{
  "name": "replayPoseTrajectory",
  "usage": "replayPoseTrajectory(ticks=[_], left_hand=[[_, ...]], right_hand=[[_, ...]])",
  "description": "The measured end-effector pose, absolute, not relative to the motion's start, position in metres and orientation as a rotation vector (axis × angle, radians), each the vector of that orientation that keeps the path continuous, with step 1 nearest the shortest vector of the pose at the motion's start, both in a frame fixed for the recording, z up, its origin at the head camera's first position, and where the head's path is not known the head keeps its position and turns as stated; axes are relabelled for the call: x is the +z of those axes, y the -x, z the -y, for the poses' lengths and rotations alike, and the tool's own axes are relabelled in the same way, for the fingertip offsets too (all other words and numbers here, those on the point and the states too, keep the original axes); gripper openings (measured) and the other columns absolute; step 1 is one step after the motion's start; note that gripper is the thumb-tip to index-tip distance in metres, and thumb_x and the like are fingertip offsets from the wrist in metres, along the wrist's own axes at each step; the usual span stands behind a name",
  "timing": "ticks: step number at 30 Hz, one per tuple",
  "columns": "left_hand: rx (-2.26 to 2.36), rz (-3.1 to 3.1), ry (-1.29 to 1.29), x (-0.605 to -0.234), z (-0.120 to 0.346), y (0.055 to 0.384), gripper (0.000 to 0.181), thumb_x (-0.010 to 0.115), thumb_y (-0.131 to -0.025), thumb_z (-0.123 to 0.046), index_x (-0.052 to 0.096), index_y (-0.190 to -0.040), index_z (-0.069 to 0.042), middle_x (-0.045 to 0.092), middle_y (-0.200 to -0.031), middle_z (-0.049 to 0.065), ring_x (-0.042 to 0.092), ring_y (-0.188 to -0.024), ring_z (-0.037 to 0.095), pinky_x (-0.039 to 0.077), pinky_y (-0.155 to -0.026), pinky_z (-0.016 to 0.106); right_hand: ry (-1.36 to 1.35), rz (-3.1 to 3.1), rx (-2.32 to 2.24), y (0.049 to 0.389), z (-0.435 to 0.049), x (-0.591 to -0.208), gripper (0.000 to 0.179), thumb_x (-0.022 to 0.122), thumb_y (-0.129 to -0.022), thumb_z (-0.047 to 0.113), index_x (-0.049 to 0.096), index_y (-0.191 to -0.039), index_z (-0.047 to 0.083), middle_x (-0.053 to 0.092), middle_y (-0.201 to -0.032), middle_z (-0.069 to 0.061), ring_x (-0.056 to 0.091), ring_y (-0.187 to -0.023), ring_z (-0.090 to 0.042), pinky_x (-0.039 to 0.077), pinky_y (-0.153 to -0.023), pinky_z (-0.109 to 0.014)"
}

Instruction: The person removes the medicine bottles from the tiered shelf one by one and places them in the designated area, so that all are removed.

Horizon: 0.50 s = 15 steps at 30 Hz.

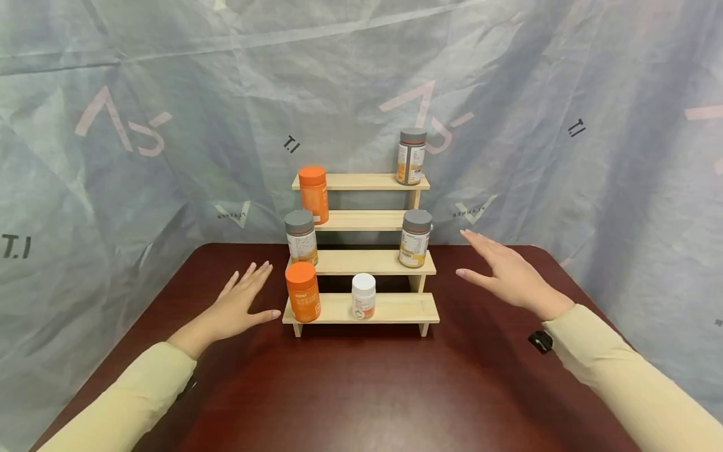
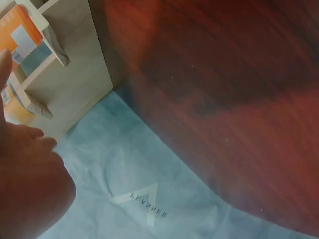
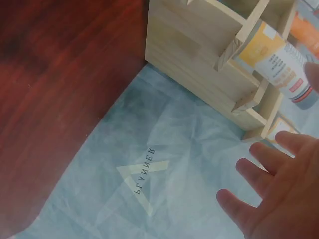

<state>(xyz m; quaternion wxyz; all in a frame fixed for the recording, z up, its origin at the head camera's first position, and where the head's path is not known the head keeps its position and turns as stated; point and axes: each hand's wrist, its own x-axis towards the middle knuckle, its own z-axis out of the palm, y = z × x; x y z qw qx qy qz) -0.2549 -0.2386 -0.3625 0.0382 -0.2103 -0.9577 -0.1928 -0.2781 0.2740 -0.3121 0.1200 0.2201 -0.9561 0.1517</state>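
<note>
Wooden rack (image 1: 398, 307) stands on the bench (image 1: 361, 389), loaded with jars (image 1: 415, 242); left hand (image 1: 234, 311) and right hand (image 1: 511, 274) flank it, fingers outstretched and apart, gripping nothing! One careless inward swipe from the left could topple that lowest orange jar (image 1: 304, 295).

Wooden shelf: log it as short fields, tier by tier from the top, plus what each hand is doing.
Top tier: upper grey-lidded jar, right end
Second tier: upper orange jar, left end; right end partly hidden
Third tier: left grey-lidded jar; right grey-lidded jar, one at each end
Bottom tier: lower orange jar, left end; white bottle, near middle
Left hand: holds nothing, left of shelf
Right hand: holds nothing, right of shelf
</note>
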Motion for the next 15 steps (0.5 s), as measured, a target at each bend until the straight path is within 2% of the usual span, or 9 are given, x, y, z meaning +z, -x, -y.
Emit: replayPoseTrajectory(ticks=[7, 13, 15], left_hand=[[-0.819, 2.953, 0.613, -0.367, 0.235, 0.258, 0.092, 0.067, -0.091, -0.04, 0.013, -0.154, 0.002, 0.011, -0.159, 0.027, 0.003, -0.147, 0.046, 0.006, -0.118, 0.065], [-0.955, 3.051, 0.52, -0.368, 0.232, 0.259, 0.09, 0.063, -0.094, -0.038, 0.007, -0.155, -0.002, 0.009, -0.159, 0.029, 0.012, -0.145, 0.049, 0.018, -0.114, 0.068], [-1.088, 3.06, 0.471, -0.369, 0.23, 0.261, 0.089, 0.062, -0.095, -0.037, 0.006, -0.155, -0.002, 0.01, -0.159, 0.027, 0.012, -0.145, 0.047, 0.019, -0.115, 0.066]], right_hand=[[-0.52, 2.85, 0.565, 0.291, -0.267, -0.298, 0.079, 0.053, -0.092, 0.06, 0.011, -0.155, 0.037, 0.022, -0.161, -0.008, 0.027, -0.144, -0.039, 0.03, -0.11, -0.064], [-0.477, 2.838, 0.665, 0.301, -0.259, -0.285, 0.078, 0.05, -0.093, 0.062, 0.012, -0.155, 0.036, 0.022, -0.161, -0.006, 0.037, -0.138, -0.041, 0.033, -0.107, -0.066], [-0.47, 2.835, 0.678, 0.303, -0.257, -0.282, 0.078, 0.05, -0.093, 0.062, 0.013, -0.156, 0.035, 0.023, -0.161, -0.006, 0.038, -0.138, -0.041, 0.034, -0.106, -0.067]])
